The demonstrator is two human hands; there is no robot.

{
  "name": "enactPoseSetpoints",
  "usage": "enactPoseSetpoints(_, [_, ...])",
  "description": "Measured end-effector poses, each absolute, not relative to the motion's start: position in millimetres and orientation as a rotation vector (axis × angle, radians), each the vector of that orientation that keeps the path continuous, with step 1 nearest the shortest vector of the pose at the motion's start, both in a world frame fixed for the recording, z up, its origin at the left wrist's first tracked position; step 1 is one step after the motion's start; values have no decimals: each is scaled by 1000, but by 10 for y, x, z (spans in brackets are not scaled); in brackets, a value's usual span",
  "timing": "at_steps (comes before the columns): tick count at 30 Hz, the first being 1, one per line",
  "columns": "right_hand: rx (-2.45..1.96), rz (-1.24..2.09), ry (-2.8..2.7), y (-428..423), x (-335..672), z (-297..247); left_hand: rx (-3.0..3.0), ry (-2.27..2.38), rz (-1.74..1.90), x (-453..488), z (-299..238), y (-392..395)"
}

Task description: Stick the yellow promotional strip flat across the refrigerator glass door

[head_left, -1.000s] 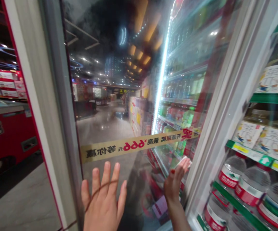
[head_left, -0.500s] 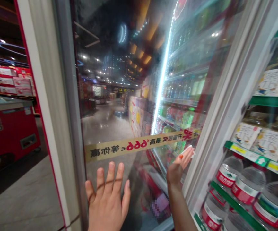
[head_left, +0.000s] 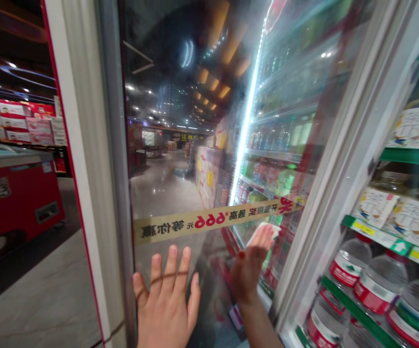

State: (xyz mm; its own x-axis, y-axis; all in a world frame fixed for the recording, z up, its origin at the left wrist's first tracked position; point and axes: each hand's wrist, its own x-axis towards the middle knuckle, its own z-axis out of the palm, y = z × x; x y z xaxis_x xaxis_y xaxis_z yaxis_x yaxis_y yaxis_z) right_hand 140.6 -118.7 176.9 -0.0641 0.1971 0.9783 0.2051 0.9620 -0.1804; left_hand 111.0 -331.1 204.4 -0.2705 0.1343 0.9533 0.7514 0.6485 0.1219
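My left hand (head_left: 168, 299) is spread with its palm toward the glass door (head_left: 162, 188), below a yellow sticker strip (head_left: 209, 221); it holds nothing. To the right, my right hand (head_left: 251, 263) holds a thin white cloth (head_left: 275, 231) against the glass with outstretched fingers. The cloth is mostly covered by the hand, showing at its edges, so I cannot tell whether it is fabric or paper. The strip carries mirrored lettering and red digits.
A door frame (head_left: 89, 174) runs upright at left. At right, fridge shelves (head_left: 376, 237) bear boxed jars (head_left: 412, 215) and large water bottles (head_left: 380, 275). A red chest freezer (head_left: 17, 193) and stacked cartons (head_left: 28, 123) stand at far left. The glass mirrors an aisle and a light strip.
My right hand has slid left and slightly down across the glass with the cloth. My left hand has stayed spread near the same spot. The view has shifted slightly.
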Motion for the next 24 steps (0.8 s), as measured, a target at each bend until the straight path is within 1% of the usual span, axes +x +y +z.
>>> enactPoseSetpoints(3, [-61,-166,-1776,-1539,1374,1287,-703,-1768,-688,1103,2034,-3311])
enactPoseSetpoints(4, [-63,-175,-1784,-1557,1398,1164,-705,-1763,-672,1098,2033,-3312])
enactPoseSetpoints(6, [-213,-85,-1731,-1435,1456,1092,-715,-1755,-638,1081,2036,-3317])
enactPoseSetpoints(9, [-430,104,-1601,-1170,1450,1331,-712,-1747,-620,1053,2043,-3320])
enactPoseSetpoints(11, [-390,105,-1636,-1168,1392,1479,-702,-1751,-624,1045,2048,-3319])
enactPoseSetpoints(13, [-186,-34,-1753,-1303,1348,1463,-695,-1753,-626,1047,2048,-3319])
enactPoseSetpoints(15, [91,-254,-1839,-1426,1352,1324,-698,-1751,-619,1050,2042,-3321])
enactPoseSetpoints(17, [228,-391,-1842,-1414,1402,1231,-702,-1759,-600,1049,2028,-3323])
enactPoseSetpoints(19, [105,-318,-1813,-1283,1452,1327,-697,-1774,-577,1045,2016,-3324])
enactPoseSetpoints(22, [-271,-7,-1694,-1162,1441,1741,-685,-1778,-559,1043,2018,-3332])
enactPoseSetpoints(24, [-333,54,-1680,-1273,1391,1939,-700,-1769,-556,1050,2036,-3352])
